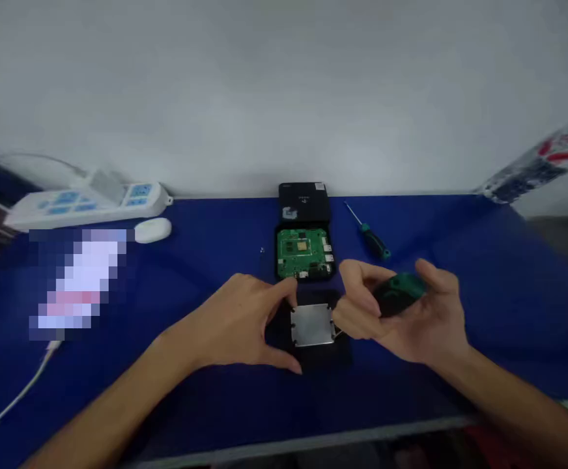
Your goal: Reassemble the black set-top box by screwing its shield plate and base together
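Observation:
My left hand (249, 319) is closed on the left side of a black casing, thumb at the near edge and fingers at the far edge. A silver metal plate (312, 325) with dark notches on its sides sits in this casing. My right hand (406, 319) is wrapped round the green and black handle of a screwdriver (401, 293), its thin tip showing by the plate's right edge. Just beyond lies an open black case with a green circuit board (303, 251) in it. A black lid (304, 203) adjoins it at the back.
Another green and black screwdriver (374, 241) lies on the blue table (206, 404) at the right. Tiny screws (262, 250) lie left of the board. At the left are a white power strip (88, 205), a white oval case (153, 230) and a phone (81, 280) on a cable.

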